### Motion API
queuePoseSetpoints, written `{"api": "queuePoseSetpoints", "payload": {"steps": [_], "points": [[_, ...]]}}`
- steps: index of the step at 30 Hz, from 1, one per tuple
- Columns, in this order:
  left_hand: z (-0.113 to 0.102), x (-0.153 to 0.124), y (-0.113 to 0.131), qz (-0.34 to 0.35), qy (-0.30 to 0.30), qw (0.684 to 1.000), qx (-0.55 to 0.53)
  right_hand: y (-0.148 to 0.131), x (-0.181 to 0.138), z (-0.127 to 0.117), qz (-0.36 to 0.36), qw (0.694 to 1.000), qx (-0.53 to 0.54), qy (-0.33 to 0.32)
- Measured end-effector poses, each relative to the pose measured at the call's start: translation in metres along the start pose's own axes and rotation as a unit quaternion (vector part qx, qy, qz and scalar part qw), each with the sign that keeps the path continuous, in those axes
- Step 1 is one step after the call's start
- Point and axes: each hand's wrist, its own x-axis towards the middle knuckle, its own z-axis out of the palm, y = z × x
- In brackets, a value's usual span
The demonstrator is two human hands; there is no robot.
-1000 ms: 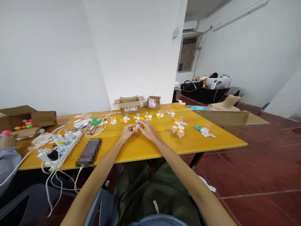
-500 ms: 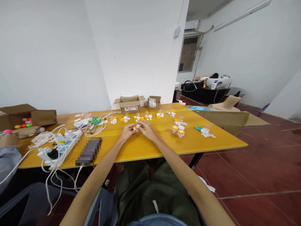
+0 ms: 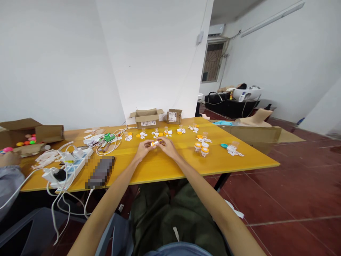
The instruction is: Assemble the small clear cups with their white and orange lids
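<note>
Both hands meet above the table. My left hand (image 3: 144, 149) has its fingers closed on a small white and orange plastic piece (image 3: 154, 143), gripping its left side. On the right side of the same piece, my right hand (image 3: 167, 146) pinches it with bent fingers. Fingers hide part of the piece, so its exact kind cannot be made out. Just beyond the hands lie small groups of white plastic parts (image 3: 143, 135), orange rings and clear cups. Several assembled clear cups with orange and white lids (image 3: 204, 151) stand to the right.
A teal ring (image 3: 224, 145) with white parts lies farther right on the yellow table (image 3: 170, 170). Two cardboard boxes (image 3: 147, 119) stand at the back. On the left are a phone (image 3: 101, 171), a power strip (image 3: 77, 165) with cables, and another person's sleeve (image 3: 10, 183).
The small piece has turned between my fingers and shows more of a white side. Both hands stay in nearly the same place.
</note>
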Motion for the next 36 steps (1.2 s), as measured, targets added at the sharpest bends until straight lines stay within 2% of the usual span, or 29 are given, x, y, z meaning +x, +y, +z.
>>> {"api": "queuePoseSetpoints", "payload": {"steps": [7, 20, 36], "points": [[0.001, -0.003, 0.004, -0.005, 0.003, 1.0, -0.029, 0.0, 0.001, -0.001, 0.027, 0.999, 0.03, -0.018], [0.003, -0.004, 0.009, -0.024, -0.011, 0.998, -0.054, -0.003, 0.0, -0.001, 0.025, 0.998, 0.048, -0.023], [0.001, -0.004, 0.008, -0.033, -0.044, 0.998, -0.023, -0.011, -0.001, -0.001, 0.031, 0.998, 0.04, -0.032]]}}
